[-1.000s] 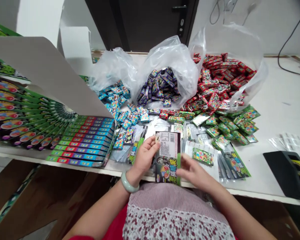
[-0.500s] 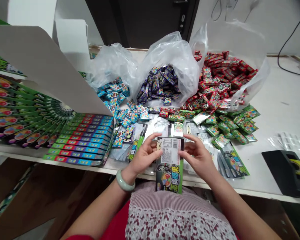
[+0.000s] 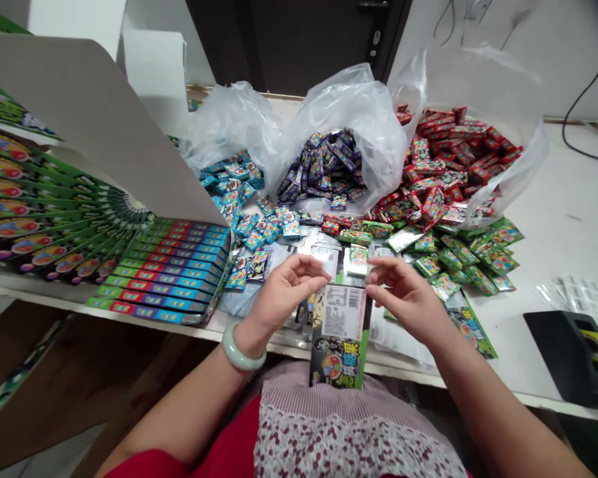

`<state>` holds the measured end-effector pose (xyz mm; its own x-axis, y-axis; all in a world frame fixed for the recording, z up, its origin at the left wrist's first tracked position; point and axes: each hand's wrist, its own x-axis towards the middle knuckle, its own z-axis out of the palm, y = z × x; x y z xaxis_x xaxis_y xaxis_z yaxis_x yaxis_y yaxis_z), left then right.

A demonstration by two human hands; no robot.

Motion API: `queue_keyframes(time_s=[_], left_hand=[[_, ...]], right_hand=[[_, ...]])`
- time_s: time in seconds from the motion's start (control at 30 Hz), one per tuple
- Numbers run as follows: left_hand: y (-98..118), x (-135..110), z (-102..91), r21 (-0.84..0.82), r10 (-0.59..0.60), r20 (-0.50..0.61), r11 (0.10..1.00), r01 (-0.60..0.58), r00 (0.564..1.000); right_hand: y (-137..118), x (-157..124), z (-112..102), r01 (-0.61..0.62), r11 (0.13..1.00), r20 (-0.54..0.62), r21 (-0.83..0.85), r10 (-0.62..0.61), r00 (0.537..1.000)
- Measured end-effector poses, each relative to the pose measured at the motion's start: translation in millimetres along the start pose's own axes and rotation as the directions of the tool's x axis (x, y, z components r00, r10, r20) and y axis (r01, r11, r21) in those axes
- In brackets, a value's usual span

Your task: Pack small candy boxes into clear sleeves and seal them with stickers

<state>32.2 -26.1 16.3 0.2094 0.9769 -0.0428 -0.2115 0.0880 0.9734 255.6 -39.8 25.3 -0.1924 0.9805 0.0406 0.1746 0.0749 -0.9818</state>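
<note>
My left hand (image 3: 282, 295) and my right hand (image 3: 403, 299) each pinch a top corner of a black and green printed pouch (image 3: 339, 338). The pouch hangs upright between them over the table's front edge, its white barcode label facing me. Its clear top strip is stretched between my fingertips. A pale green bangle (image 3: 239, 348) sits on my left wrist. Under my hands lie several flat clear and printed pouches (image 3: 466, 325).
Three open plastic bags hold blue packets (image 3: 229, 182), purple packets (image 3: 323, 166) and red packets (image 3: 443, 159). Loose green packets (image 3: 471, 255) lie at the right. Fanned flat cartons (image 3: 164, 285) and a white cardboard flap (image 3: 94, 126) fill the left. A black tape dispenser (image 3: 573, 345) stands at the right edge.
My right hand rose from the pouch's lower side to its top right corner. Both hands now pinch the top edge, and the pouch hangs a little lower.
</note>
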Motion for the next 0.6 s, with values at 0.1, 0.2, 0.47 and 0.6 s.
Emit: queue_keyframes(time_s=[0.1, 0.2, 0.47, 0.6], left_hand=[[2.8, -4.1, 1.2, 0.083, 0.07, -0.01, 0.994, -0.069, 0.998], [7.3, -7.9, 3.2, 0.175, 0.153, 0.052, 0.971, -0.16, 0.987], [15.4, -2.4, 11.8, 0.129, 0.064, 0.007, 0.99, -0.064, 0.998], [17.9, -5.0, 4.1, 0.134, 0.088, 0.137, 0.985, -0.107, 0.987]], right_hand=[[-4.6, -2.8, -0.8, 0.088, 0.986, 0.036, -0.139, -0.084, 0.996], [-14.5, -4.9, -1.9, 0.173, 0.961, 0.121, -0.217, -0.149, 0.981], [-30.1, 9.0, 4.6, 0.024, 0.978, 0.13, -0.207, 0.003, 0.992], [-34.4, 9.1, 0.8, 0.087, 0.964, 0.231, -0.253, -0.028, 0.973]])
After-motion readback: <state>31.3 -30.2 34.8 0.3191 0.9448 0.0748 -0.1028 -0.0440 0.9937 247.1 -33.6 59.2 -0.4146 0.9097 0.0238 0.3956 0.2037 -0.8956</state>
